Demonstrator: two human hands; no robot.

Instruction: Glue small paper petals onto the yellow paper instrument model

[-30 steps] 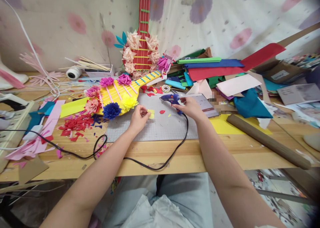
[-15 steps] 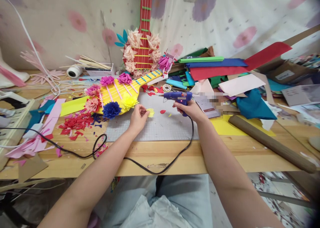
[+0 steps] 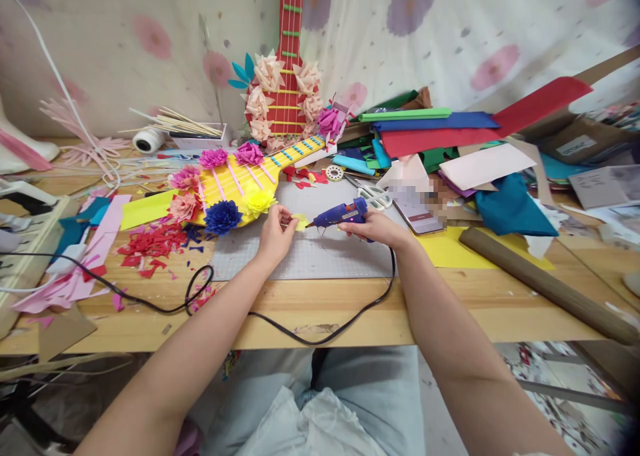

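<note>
Between the fingertips of my left hand (image 3: 278, 235) is a small yellow paper piece (image 3: 301, 222). My right hand (image 3: 376, 229) is wrapped round the handle of a blue glue gun (image 3: 343, 214), whose nozzle points left and is at the edge of the yellow piece; whether it touches I cannot tell. Both hands are above a grey cutting mat (image 3: 320, 263). Just left of my left hand lies a yellow paper guitar (image 3: 225, 183) with pink, blue and yellow paper flowers on its body. White-handled scissors (image 3: 375, 196) lie behind the glue gun.
A red paper guitar (image 3: 287, 103) stands against the curtain. Red paper scraps (image 3: 155, 243) lie at left, with a black cord (image 3: 320, 343) looping along the front. On the right are a phone (image 3: 419, 211), coloured paper sheets (image 3: 450, 136) and a brown roll (image 3: 545, 286).
My right hand has brought the glue gun left and slightly down, up to the yellow piece. The scissors behind it now show. My left hand has barely moved.
</note>
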